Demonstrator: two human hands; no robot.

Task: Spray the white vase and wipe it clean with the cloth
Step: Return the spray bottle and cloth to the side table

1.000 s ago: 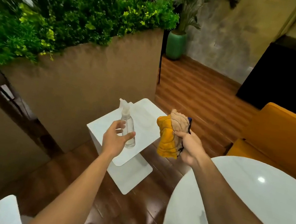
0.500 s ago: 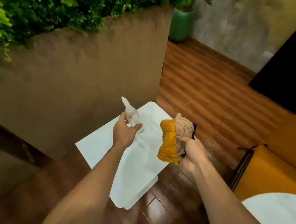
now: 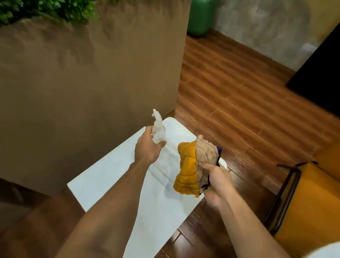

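Vase white, flat-sided; left hand grips spray bottle, right hand cloth.

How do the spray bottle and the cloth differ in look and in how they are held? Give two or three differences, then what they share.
The spray bottle is clear and rigid; the cloth is orange and tan, and bunched. The spray bottle sits in the left hand, the cloth in the right hand. Both are held over the white surface.
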